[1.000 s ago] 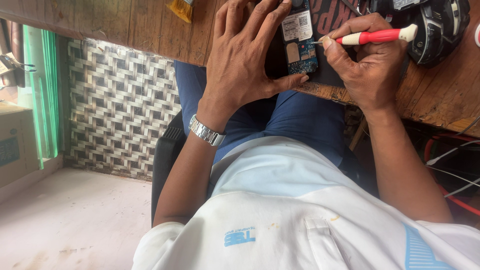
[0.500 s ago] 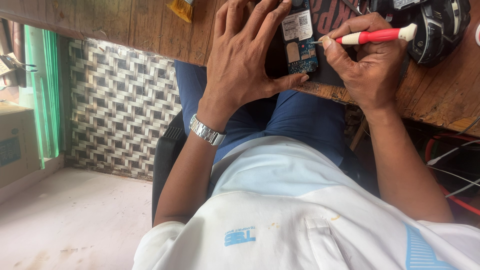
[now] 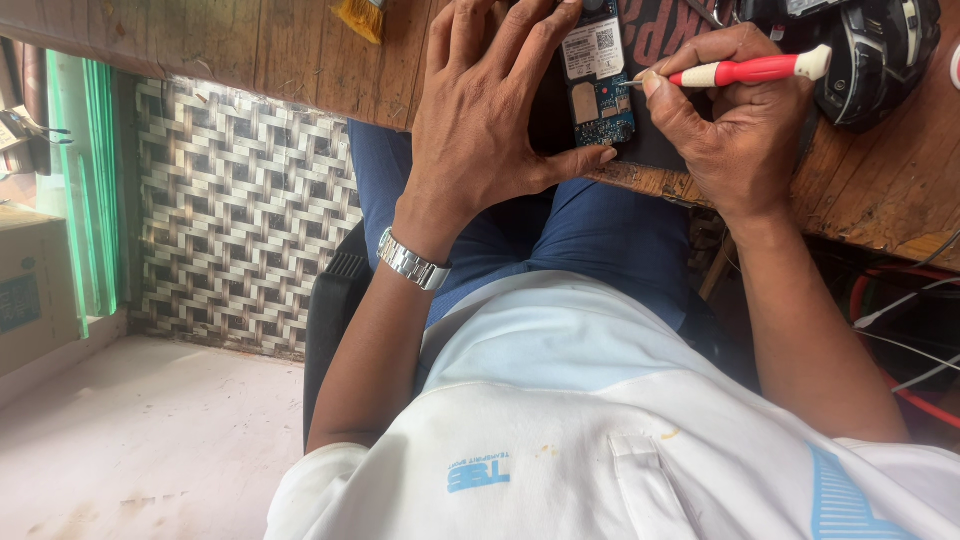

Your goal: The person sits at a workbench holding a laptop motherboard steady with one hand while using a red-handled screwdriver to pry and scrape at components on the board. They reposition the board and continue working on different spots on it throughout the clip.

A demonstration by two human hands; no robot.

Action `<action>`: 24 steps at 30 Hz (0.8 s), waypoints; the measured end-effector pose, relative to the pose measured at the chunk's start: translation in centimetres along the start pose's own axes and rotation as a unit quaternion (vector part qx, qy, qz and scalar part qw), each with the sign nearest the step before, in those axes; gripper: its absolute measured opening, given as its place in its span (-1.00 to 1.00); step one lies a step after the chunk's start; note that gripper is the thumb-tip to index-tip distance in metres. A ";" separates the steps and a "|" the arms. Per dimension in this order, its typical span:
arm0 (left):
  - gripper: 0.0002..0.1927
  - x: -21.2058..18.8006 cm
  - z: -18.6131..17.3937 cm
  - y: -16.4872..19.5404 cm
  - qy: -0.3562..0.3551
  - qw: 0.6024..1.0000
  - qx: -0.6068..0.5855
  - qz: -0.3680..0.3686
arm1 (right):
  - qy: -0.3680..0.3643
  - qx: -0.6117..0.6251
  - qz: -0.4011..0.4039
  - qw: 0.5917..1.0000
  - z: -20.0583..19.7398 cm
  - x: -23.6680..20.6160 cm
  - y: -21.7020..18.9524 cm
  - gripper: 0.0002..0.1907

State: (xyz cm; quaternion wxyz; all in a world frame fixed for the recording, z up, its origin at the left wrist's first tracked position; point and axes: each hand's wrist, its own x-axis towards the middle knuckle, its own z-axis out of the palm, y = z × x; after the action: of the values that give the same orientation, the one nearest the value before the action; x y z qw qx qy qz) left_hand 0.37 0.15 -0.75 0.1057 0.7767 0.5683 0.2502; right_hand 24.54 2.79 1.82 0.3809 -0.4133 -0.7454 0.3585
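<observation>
Item, top centre of the frame: opened mobile phone (image 3: 597,75), back cover off, blue circuit board and white label exposed, lying flat on a dark mat (image 3: 660,150) at the near edge of a worn wooden workbench (image 3: 880,190). Left hand (image 3: 490,110), upper centre: palm down, fingers spread and laid flat over the left part of the phone, thumb stretched rightward along the phone's lower edge, pinning it to the mat; steel watch (image 3: 412,262) on the wrist below. Right hand (image 3: 725,130), upper right: fingers curled shut around a red-handled screwdriver with white cap (image 3: 755,69), held nearly level, its thin metal tip pointing left and meeting the right edge of the circuit board; whether the tip sits in a screw is too small to tell. Black rounded object (image 3: 880,60), far upper right, on the bench just beyond the screwdriver's cap; its kind is unclear. Yellow brush bristles (image 3: 360,18), top edge, left of the left hand, partly cut off. Below the bench: blue trousers (image 3: 600,230), white shirt (image 3: 560,440), black chair (image 3: 335,320). Left half of frame: woven lattice panel (image 3: 240,210), green frame (image 3: 88,190), pale floor (image 3: 150,430). Lower right: red and white cables (image 3: 915,310) under the bench.
</observation>
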 end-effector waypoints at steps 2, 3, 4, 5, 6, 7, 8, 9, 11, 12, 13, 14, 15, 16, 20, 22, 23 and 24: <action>0.21 0.0 0.0 0.0 -0.002 1.000 -0.008 -0.001 | 0.004 0.004 0.025 1.000 0.0 0.1 0.0 -0.86; 0.21 0.0 -0.1 0.0 -0.004 1.000 -0.012 -0.001 | 0.006 0.007 0.040 0.999 0.1 0.1 0.0 -0.87; 0.21 0.0 -0.1 0.0 -0.003 1.000 -0.010 0.001 | 0.004 0.004 0.030 1.000 0.0 0.0 -0.1 -0.86; 0.21 0.0 -0.1 0.1 -0.002 1.000 -0.007 0.002 | 0.002 0.001 0.020 1.000 0.0 -0.1 -0.1 -0.85; 0.21 0.0 -0.1 0.0 -0.001 1.000 -0.004 0.003 | 0.001 0.001 0.014 1.000 0.0 -0.1 -0.1 -0.85; 0.21 0.0 -0.1 0.0 -0.002 1.000 -0.007 0.002 | -0.001 0.001 0.007 1.000 0.0 -0.1 0.0 -0.85; 0.21 0.0 -0.1 0.0 -0.003 1.000 -0.009 0.001 | -0.002 0.002 0.005 1.000 0.0 -0.1 0.0 -0.87; 0.21 0.0 -0.1 0.0 -0.005 1.000 -0.012 -0.001 | -0.003 0.003 0.003 1.000 -0.1 -0.2 0.1 -0.88; 0.22 0.0 -0.1 0.0 -0.002 1.000 -0.013 -0.001 | -0.004 0.011 -0.009 1.000 0.0 -0.2 0.3 -0.88; 0.22 0.0 0.0 0.0 0.000 1.000 -0.013 -0.001 | -0.004 0.008 -0.012 1.000 0.0 -0.3 0.4 -0.88; 0.22 0.0 0.0 0.1 -0.001 1.000 -0.013 -0.002 | -0.004 0.006 -0.015 1.000 -0.1 -0.3 0.5 -0.88; 0.22 0.0 0.0 0.1 -0.002 1.000 -0.013 -0.004 | -0.004 -0.003 -0.014 1.000 -0.1 -0.3 0.5 -0.88; 0.22 0.0 0.1 0.0 -0.002 1.000 -0.013 -0.005 | -0.003 -0.006 -0.016 1.000 -0.1 -0.3 0.6 -0.88; 0.22 0.0 0.1 0.0 0.000 1.000 -0.009 -0.002 | -0.002 -0.009 -0.017 1.000 -0.1 -0.3 0.6 -0.87; 0.20 -0.1 0.1 0.0 -0.001 1.000 -0.008 -0.001 | -0.004 -0.004 -0.021 1.000 -0.1 -0.3 0.6 -0.88; 0.20 -0.1 0.1 0.0 -0.003 1.000 -0.006 0.000 | -0.006 0.005 -0.021 1.000 -0.1 -0.3 0.4 -0.89; 0.20 -0.1 0.0 -0.1 -0.003 1.000 0.000 0.001 | -0.008 0.016 -0.025 1.000 -0.1 -0.3 0.3 -0.88; 0.20 0.0 0.0 -0.1 -0.001 1.000 0.006 0.003 | -0.005 0.012 -0.015 1.000 -0.1 -0.2 0.2 -0.88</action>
State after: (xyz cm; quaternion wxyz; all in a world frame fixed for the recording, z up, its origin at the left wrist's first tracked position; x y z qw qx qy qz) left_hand 0.32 0.13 -0.80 0.1009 0.7791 0.5678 0.2458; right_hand 24.77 2.69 1.57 0.3872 -0.3957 -0.7491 0.3638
